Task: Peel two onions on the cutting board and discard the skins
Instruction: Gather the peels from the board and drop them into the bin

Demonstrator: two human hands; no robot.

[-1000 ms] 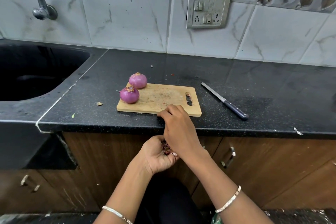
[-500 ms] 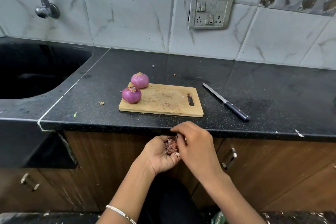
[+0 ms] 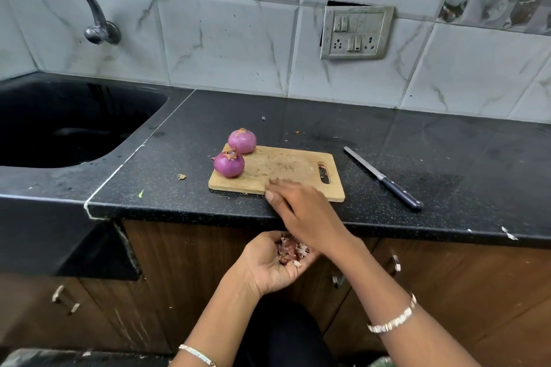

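Observation:
Two peeled purple onions sit side by side at the left end of the wooden cutting board: the far onion and the near onion. My right hand lies on the board's front edge with its fingers stretched out to the left, touching the wood. My left hand is cupped palm up just below the counter's front edge. It holds a heap of dry onion skins. My right wrist crosses over its fingertips.
A knife with a dark handle lies on the black counter right of the board. A black sink and tap are at the left. A small scrap lies left of the board. A wall socket hangs behind.
My right hand dropped from the board to my left palm, then came back up to the board's front edge. The heap of skins in my left hand looks bigger.

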